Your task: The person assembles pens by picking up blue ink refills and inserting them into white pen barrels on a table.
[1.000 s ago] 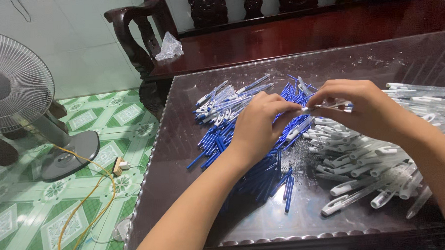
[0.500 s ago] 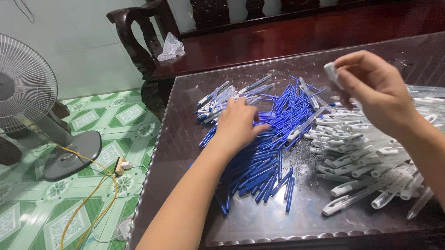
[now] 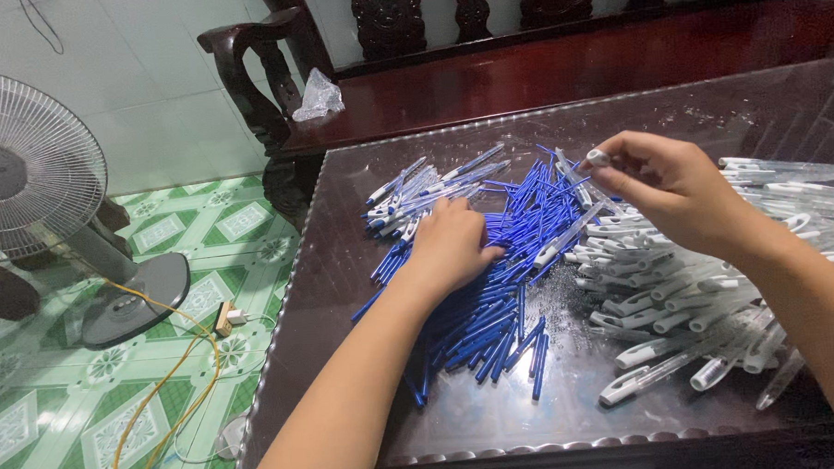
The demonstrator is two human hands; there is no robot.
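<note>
My left hand (image 3: 450, 245) rests palm down on a heap of thin blue pen refills (image 3: 493, 297) in the middle of the glass-topped table (image 3: 345, 292), fingers curled among them. It is unclear whether it grips one. My right hand (image 3: 679, 193) hovers above a pile of clear and white pen barrels (image 3: 678, 299) to the right, pinching one clear pen barrel (image 3: 597, 158) by its end between thumb and fingers. A smaller cluster of assembled pens with blue caps (image 3: 416, 193) lies just beyond my left hand.
A dark wooden bench (image 3: 559, 63) stands behind the table with a crumpled clear plastic bag (image 3: 318, 95) on its seat. On the green tiled floor at left are a standing fan (image 3: 36, 183), a yellow cable (image 3: 178, 391) and a plug.
My hands were together over the piles; they have separated. The left dropped onto the blue refills, and the right lifted to the right holding a clear barrel.
</note>
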